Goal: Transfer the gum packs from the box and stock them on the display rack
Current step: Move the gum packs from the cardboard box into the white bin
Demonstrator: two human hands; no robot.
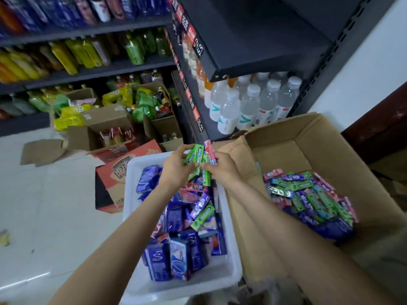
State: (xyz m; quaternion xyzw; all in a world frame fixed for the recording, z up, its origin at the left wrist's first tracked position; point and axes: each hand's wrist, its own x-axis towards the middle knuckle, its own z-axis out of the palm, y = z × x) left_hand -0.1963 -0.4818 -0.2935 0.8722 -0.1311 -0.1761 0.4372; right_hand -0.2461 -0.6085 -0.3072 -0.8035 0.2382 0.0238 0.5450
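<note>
Holding a small bunch of gum packs up between both hands, we have them raised above the far end of the white tray (pixel 229 276), probably so we can square them into one neat stack before setting them down. Our left hand (pixel 174 170) curls its fingers round a green pack (pixel 195 153), thumb on the near face, which keeps the label turned toward us. Our right hand (pixel 222 167) pinches a pink-and-white pack (pixel 209 148) and another green pack (pixel 206 177) that hangs below, fingers closed on them. The two hands touch at the packs, so the bunch is shared between them rather than passed across.

Most of the gum lies elsewhere. The cardboard box (pixel 312 137) on our right has a loose heap of green, purple and pink packs across its floor, its flaps folded outward so we can reach in freely. The tray just beside it holds a jumble of blue, purple and green packs, mostly toward the middle and near end; we judge it serves as the display bin, though no rack frame shows around it.

Beyond stand dark shelves with water bottles (pixel 248 100), and other open cartons on the pale floor (pixel 44 205).

The task looks well under way but far from finished, judging by how much remains in the box.
</note>
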